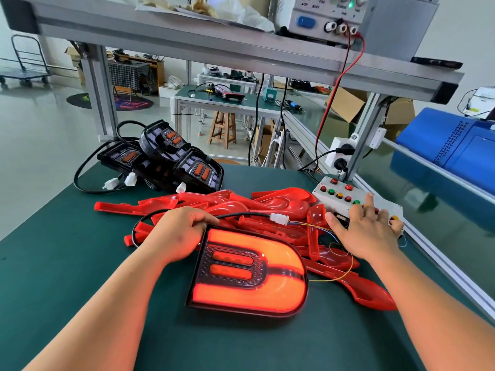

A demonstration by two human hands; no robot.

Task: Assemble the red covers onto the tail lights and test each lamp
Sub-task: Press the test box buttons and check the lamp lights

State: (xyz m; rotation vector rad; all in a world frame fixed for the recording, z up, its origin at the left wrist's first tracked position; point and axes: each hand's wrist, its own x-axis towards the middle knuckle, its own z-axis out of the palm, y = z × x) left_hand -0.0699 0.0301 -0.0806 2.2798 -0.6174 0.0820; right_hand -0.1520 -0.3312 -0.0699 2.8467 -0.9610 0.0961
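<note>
On green bench: left hand [182, 231] grips lit tail light [249, 271] at top-left corner; right hand [367, 231], fingers spread flat, presses button box [356, 202] just right of it.

Green bench [67, 277] carries lit tail light [249, 271], red covers [241, 204], unlit lamps [160, 156], button box [345, 196].

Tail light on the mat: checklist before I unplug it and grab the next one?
1. Tail light lit, outer band and both inner bars glowing: ok.
2. Red cover seated all round: cannot tell, seam not visible.
3. Left hand grips the lamp's upper left corner: ok.
4. White connector mated to the thin wires: ok.
5. Right hand fingers on button box; which button is pressed: cannot tell.
6. Power supply green light on: ok.
</note>
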